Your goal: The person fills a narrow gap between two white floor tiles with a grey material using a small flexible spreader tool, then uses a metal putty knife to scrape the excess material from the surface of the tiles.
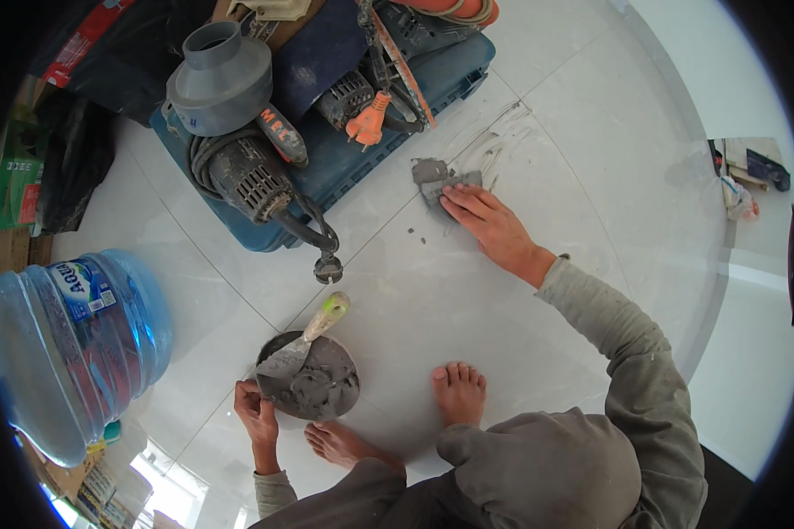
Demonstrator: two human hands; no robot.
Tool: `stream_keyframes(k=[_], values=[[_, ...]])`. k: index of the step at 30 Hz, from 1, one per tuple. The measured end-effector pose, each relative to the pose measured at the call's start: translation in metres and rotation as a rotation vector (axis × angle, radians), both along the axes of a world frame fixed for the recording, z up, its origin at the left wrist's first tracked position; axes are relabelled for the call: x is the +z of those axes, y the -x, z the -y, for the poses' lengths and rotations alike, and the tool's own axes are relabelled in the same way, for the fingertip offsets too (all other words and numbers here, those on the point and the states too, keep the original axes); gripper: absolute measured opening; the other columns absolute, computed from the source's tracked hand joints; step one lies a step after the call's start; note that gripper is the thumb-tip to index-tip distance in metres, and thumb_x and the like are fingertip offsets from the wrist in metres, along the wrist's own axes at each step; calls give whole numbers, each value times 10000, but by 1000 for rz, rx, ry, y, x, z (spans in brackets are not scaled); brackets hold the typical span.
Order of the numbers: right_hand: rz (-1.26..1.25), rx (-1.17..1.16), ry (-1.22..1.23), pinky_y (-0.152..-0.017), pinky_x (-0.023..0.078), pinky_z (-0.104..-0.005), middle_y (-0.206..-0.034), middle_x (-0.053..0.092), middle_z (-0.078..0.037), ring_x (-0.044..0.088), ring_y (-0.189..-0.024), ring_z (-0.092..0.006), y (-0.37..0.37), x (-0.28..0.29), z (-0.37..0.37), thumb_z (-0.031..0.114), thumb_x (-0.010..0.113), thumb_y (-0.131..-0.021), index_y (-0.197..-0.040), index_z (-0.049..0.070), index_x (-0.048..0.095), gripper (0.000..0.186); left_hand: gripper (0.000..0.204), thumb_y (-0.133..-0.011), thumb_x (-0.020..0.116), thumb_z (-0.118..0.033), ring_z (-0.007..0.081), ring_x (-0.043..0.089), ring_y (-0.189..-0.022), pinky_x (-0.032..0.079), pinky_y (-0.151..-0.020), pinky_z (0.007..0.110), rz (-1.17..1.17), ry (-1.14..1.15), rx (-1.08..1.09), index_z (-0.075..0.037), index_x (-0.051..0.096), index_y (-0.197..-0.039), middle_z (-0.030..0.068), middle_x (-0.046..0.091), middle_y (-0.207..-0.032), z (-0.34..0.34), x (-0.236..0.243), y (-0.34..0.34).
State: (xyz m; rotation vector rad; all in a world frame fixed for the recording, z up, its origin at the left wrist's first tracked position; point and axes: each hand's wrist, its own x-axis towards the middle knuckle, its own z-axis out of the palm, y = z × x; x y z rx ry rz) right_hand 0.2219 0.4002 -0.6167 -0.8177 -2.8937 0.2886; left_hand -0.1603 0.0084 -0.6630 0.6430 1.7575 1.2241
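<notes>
Grey mortar bowl (pixel 313 381) gripped by left hand (pixel 254 410); right hand (pixel 490 225) presses mortar patch (pixel 434 179).

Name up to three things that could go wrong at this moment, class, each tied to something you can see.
1. The putty knife lies loosely in the bowl of grey paste, which the left hand grips only by its rim; a tilt might tip it out.
2. The right hand presses wet paste bare-skinned, which may irritate it.
3. A dangling plug hangs close to the bowl and could get smeared.
</notes>
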Motion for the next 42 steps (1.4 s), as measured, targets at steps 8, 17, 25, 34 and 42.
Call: stream_keyframes(k=[8,17,25,34,42], values=[[-369,-407,57,-998,512,-404,-1275,629,-181,598,-1141,-375,14,39,-27,-129,515,-911,-1295,-32,577,401,144,-886,600,-77,58,516,-725,442,-662,229,-42,-37,-7,-34,482,-957,19,538,-871,-3,4,2],[-190,-152,161,-1003,533,-394,-1240,670,-139,619,-1160,-335,52,21,31,-127,599,-781,-1239,-1,624,475,125,-867,552,-82,86,488,-791,447,-754,252,4,19,11,-36,469,-949,36,534,-891,-3,1,1],[-233,-68,-35,-1109,506,-416,-1351,660,-94,589,-1299,-288,35,8,5,-123,646,-770,-1277,19,669,526,159,-897,601,-120,89,506,-799,450,-753,256,3,-8,-28,-38,475,-949,33,539,-893,-5,-1,3],[-180,-139,239,-1031,528,-415,-1295,683,-121,635,-1198,-328,19,11,47,-72,640,-850,-1285,21,653,445,154,-910,634,-56,47,489,-707,415,-634,220,-43,49,53,-40,483,-936,11,521,-856,0,4,-5],[-164,-482,-99,-967,507,-414,-1242,682,-169,631,-1124,-347,45,4,-30,-55,613,-847,-1301,5,605,458,125,-916,623,-42,58,453,-726,385,-644,237,-184,40,138,-44,498,-920,1,509,-844,6,-5,-6]])
